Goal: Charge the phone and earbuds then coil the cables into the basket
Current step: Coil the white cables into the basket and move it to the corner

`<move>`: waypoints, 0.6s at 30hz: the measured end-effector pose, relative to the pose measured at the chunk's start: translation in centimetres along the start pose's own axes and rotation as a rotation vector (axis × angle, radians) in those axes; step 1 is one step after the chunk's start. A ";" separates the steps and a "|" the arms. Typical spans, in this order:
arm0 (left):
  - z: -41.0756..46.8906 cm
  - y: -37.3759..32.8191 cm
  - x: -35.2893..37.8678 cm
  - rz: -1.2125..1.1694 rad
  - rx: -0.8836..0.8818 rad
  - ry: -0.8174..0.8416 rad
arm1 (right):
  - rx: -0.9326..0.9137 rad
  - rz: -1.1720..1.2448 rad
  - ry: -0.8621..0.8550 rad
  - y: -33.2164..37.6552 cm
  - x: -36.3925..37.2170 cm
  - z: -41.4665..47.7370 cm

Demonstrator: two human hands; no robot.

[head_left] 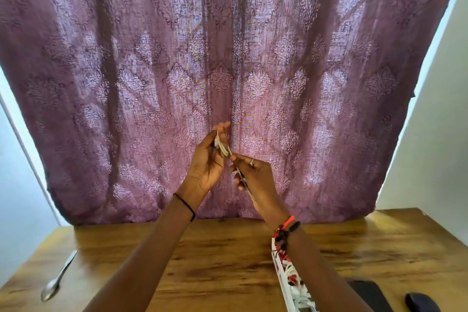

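Observation:
Both my hands are raised in front of the purple curtain, above the wooden table (215,261). My left hand (207,162) holds a small bundle of looped white cable (222,147) between thumb and fingers. My right hand (253,175) pinches a strand of the same cable just below the bundle. The black phone (369,294) lies flat at the table's lower right. A dark oval earbuds case (421,303) sits to its right. A white power strip (291,286) with red switches and white plugs lies under my right forearm. No basket is in view.
A metal spoon (58,277) lies near the table's left edge. The patterned purple curtain (228,58) hangs behind the table's far edge. White walls flank it on both sides.

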State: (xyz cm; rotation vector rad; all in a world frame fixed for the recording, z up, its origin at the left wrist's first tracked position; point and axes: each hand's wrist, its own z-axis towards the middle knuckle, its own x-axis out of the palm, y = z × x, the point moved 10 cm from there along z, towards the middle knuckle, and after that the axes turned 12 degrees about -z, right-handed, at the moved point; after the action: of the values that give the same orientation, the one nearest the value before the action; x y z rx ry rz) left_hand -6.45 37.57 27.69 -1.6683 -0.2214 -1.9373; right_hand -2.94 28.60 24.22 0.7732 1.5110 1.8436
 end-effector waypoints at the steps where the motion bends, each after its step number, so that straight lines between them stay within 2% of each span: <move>1: 0.2 -0.3 0.0 -0.018 0.020 -0.018 | -0.018 -0.069 0.007 0.1 0.2 -0.2; 3: 0.3 -0.5 0.3 -0.039 0.022 -0.013 | -0.057 -0.201 0.039 0.1 0.7 -0.7; 5: 0.3 -0.9 0.7 0.066 0.046 0.007 | -0.096 -0.340 0.060 0.6 1.0 -1.1; 8: 0.1 -1.2 1.3 0.324 0.127 0.036 | -0.125 -0.494 0.095 1.3 1.3 -1.7; 13: -0.2 -1.1 2.9 0.794 0.251 0.153 | -0.127 -0.620 0.155 2.1 1.9 -2.1; 18: -0.5 -0.8 3.2 1.280 0.332 0.206 | -0.295 -0.927 0.029 4.7 0.9 -2.3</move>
State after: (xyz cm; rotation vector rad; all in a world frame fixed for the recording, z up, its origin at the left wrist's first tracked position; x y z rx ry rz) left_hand -7.46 36.98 30.77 -0.9274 0.4811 -0.9724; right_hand -5.78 27.21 28.46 -0.1146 1.2460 1.2957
